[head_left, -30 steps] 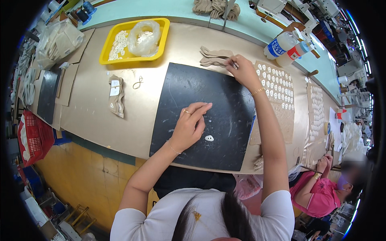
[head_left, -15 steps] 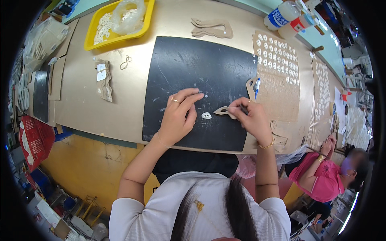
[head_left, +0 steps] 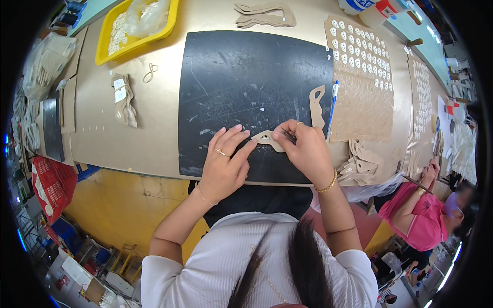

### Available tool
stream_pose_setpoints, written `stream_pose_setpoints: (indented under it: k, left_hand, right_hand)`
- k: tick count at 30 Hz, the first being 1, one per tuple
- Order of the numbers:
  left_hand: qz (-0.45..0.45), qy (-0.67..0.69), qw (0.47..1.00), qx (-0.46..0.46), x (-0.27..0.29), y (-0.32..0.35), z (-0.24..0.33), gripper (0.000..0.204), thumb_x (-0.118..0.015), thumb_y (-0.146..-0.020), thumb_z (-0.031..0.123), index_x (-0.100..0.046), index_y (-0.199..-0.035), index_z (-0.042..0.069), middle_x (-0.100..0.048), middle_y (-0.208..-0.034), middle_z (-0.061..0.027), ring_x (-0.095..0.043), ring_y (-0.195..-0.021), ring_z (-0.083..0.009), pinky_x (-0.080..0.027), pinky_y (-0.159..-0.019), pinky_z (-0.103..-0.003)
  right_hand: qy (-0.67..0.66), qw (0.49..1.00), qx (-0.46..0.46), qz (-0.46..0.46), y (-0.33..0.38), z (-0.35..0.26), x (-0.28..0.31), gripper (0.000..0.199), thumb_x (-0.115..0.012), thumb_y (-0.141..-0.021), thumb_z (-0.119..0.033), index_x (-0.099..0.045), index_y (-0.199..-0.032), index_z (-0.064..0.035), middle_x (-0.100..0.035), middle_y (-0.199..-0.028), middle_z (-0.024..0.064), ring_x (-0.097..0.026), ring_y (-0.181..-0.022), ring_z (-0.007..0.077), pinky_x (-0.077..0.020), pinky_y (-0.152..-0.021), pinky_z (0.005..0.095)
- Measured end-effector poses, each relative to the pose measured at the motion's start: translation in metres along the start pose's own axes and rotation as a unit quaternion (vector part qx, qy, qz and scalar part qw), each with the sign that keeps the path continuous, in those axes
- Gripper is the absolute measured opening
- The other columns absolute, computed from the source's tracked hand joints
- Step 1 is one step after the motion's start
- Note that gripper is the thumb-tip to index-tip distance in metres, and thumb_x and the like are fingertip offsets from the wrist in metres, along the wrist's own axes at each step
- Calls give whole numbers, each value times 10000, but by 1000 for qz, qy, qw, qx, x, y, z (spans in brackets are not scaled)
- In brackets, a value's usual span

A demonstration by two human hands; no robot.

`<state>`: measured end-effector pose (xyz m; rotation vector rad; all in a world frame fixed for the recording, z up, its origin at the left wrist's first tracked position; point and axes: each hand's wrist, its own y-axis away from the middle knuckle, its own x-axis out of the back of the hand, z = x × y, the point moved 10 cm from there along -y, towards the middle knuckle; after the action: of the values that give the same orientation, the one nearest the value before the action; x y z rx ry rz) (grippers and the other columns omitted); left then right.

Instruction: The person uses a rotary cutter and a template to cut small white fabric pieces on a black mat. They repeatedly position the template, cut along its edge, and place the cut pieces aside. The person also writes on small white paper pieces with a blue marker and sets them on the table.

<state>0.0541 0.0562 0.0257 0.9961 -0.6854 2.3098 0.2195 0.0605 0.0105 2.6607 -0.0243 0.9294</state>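
Observation:
My right hand (head_left: 307,152) pinches the right end of a beige, leather-like cut-out strip (head_left: 275,144) low over the black mat (head_left: 231,72). White with dark spots shows at the strip's wider left end, where the small white oval piece lay; whether it sits under or in the opening, I cannot tell. My left hand (head_left: 224,163) is open with fingers extended, its index fingertip at the strip's left tip. A similar beige strip (head_left: 317,110) with an opening lies on the mat's right edge, beside a blue and white pen (head_left: 334,102).
Rows of white oval pieces lie on a brown sheet (head_left: 362,115) at right. Below it is a pile of beige cut-outs (head_left: 362,161). A yellow tray (head_left: 105,38) stands far left, near a tied bundle (head_left: 125,105). Bottles (head_left: 377,13) stand far right; a person in pink (head_left: 416,210) sits beyond.
My right hand has brought the beige strip left onto the white piece, and my left index fingertip has come to its tip. The view has shifted, showing more of the beige pile.

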Motion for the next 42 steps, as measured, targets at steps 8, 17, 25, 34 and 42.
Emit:
stream_pose_setpoints:
  k: [8, 17, 25, 34, 42]
  left_hand:
    - [-19, -40, 999, -11, -4, 1, 4, 506, -653, -757, 9, -673, -1258, 77, -597, -1308, -129, -504, -1327, -322, -345, -1138, -532]
    - [-18, -36, 999, -2, -5, 0, 3, 540, -613, -719, -46, -696, -1236, 84, -598, -1302, -132, -513, -1328, -335, -347, -1138, -534]
    - [-25, -46, 999, -5, -7, -1, 4, 541, -616, -720, -38, -693, -1240, 87, -579, -1322, -134, -498, -1334, -339, -341, -1143, -536]
    - [-29, -106, 993, -35, -9, -7, 16, 397, -658, -789, 53, -687, -1184, 33, -596, -1298, -126, -527, -1301, -301, -388, -1087, -516]
    - [-61, -191, 973, -111, -15, -6, 29, 337, -581, -855, 131, -685, -1141, -12, -603, -1273, -132, -545, -1278, -285, -433, -1031, -471]
  right_hand:
    - [35, 999, 29, 28, -1, -4, -5, 142, -729, -888, -129, -715, -907, 10, -715, -771, 170, -725, -703, 307, -539, -637, 345]
    - [60, 996, 48, 39, 0, -8, -4, 147, -734, -885, -137, -718, -909, 8, -717, -763, 162, -721, -682, 308, -539, -614, 348]
    - [62, 996, 48, 45, 3, -7, -4, 143, -736, -883, -140, -719, -906, 0, -715, -751, 154, -714, -661, 304, -532, -600, 350]
    - [69, 994, 59, 61, 4, -7, -4, 146, -757, -870, -145, -714, -887, -6, -708, -724, 137, -710, -640, 285, -529, -585, 339]
    - [58, 995, 55, 51, 0, -5, -6, 188, -770, -853, -207, -706, -879, -32, -704, -691, 126, -708, -637, 308, -549, -581, 375]
